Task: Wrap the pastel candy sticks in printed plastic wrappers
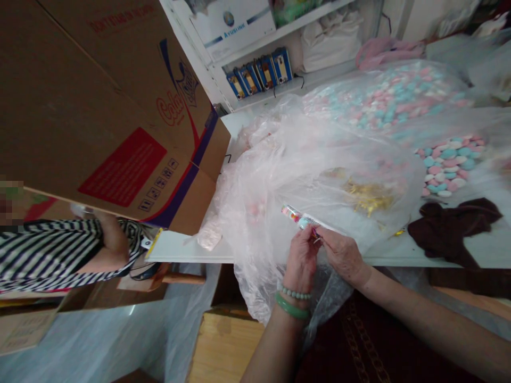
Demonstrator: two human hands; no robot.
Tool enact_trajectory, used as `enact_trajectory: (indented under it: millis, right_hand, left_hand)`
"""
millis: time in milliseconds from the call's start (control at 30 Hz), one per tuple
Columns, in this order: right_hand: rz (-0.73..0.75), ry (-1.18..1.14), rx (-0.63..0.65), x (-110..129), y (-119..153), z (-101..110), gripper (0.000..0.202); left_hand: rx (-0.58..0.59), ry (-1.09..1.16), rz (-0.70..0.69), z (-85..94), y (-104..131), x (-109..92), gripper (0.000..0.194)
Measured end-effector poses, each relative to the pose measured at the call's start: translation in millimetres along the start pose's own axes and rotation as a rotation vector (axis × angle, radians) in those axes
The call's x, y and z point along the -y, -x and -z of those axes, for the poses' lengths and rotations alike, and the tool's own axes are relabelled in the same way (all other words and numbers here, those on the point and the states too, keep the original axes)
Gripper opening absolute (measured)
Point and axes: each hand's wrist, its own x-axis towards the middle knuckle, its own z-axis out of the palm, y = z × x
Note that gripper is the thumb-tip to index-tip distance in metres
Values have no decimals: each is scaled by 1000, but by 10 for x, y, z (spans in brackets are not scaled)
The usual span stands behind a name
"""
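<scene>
My left hand (302,254), with a green bangle and a beaded bracelet at its wrist, pinches the lower end of a small, narrow candy packet (292,214). The packet is clear with colourful print, and something pale blue shows inside. Fingertips of my right hand (342,255) meet the left ones at the same end and are closed there. Whatever thin piece lies between the fingertips is too small to make out. Beyond my hands, a bunch of gold twist ties (369,197) lies on or under the clear plastic sheeting (255,186).
A large cardboard box (120,106) stands at left, with a person in a striped top (51,250) behind it. Pink, blue and white candies (449,165) fill large plastic bags at right. A dark brown cloth (451,229) lies near the table's front edge. Shelves (271,37) line the back.
</scene>
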Motion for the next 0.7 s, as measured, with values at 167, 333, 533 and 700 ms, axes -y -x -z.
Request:
enact_trajectory:
  millis: [167, 333, 533, 700]
  right_hand:
    - [-135, -70, 79, 42, -44, 72, 27]
    - [-395, -251, 121, 107, -186, 110, 25]
    - [-635, -949, 258, 8, -258, 93, 19]
    - [-831, -1351, 554, -90, -236, 114, 26]
  left_hand:
    - [-70, -13, -118, -44, 29, 19, 24]
    - [-99, -28, -139, -86, 71, 74, 24]
    - [121, 77, 210, -95, 22, 18, 31]
    - [215, 16, 173, -58, 26, -56, 38]
